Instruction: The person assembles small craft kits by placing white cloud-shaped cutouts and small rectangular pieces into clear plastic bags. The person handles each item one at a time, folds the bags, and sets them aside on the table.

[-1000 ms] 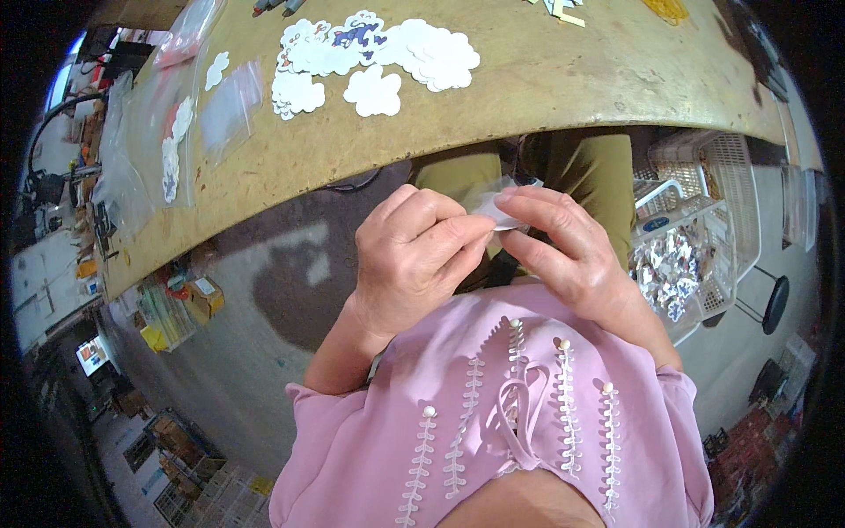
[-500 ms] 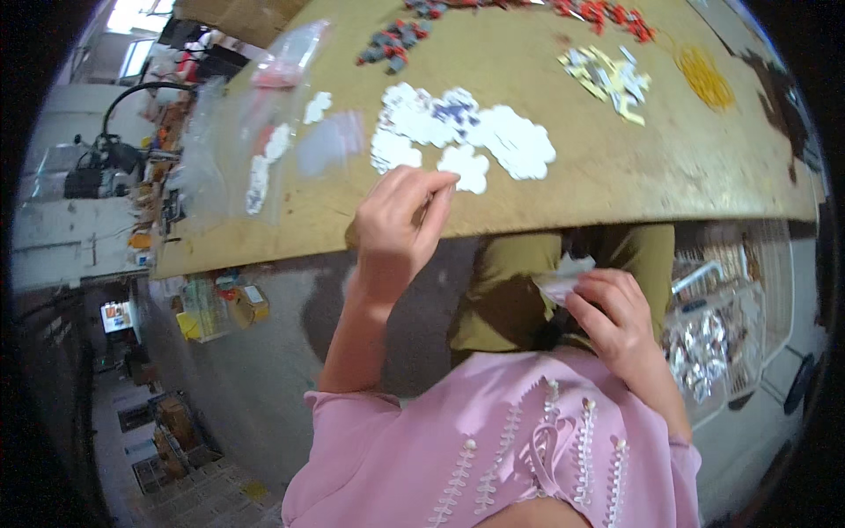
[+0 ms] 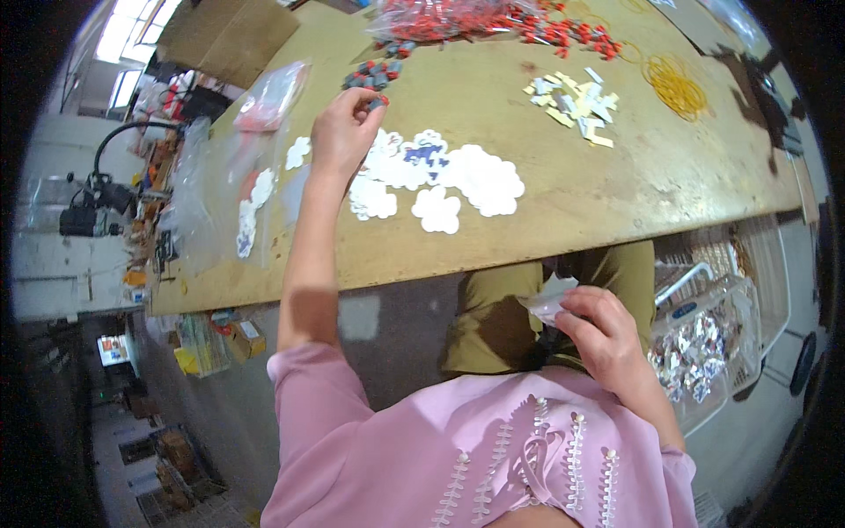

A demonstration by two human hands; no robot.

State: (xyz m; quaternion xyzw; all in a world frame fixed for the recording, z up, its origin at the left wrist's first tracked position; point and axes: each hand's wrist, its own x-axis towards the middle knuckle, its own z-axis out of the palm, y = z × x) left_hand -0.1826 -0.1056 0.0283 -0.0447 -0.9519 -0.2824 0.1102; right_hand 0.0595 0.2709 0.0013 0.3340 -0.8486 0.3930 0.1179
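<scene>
My left hand [image 3: 341, 132] is stretched far over the table, thumb and fingertips pinched on a small grey-and-red piece [image 3: 378, 102]. Just beyond lies a cluster of similar grey-and-red pieces [image 3: 370, 74]. White flower-shaped cards [image 3: 493, 180] lie in overlapping stacks on the nearer side, some with dark blue print; one flower card [image 3: 436, 209] sits at their front. Above my lap, my right hand [image 3: 607, 333] is closed on a small clear plastic bag [image 3: 546, 304]. What the bag holds, if anything, I cannot make out.
At the table's back lies a big clear bag of red pieces [image 3: 449, 19]. Pale yellow and grey strips [image 3: 576, 104] and yellow rubber bands [image 3: 674, 86] are at the right. Plastic bags [image 3: 273, 97] lie left. Beside my legs stands a bin of shiny packets [image 3: 695, 348].
My left hand has gone from the front flower card out to the grey-and-red cluster and pinched a piece there. My right hand still holds the plastic bag over my lap. The view has shifted.
</scene>
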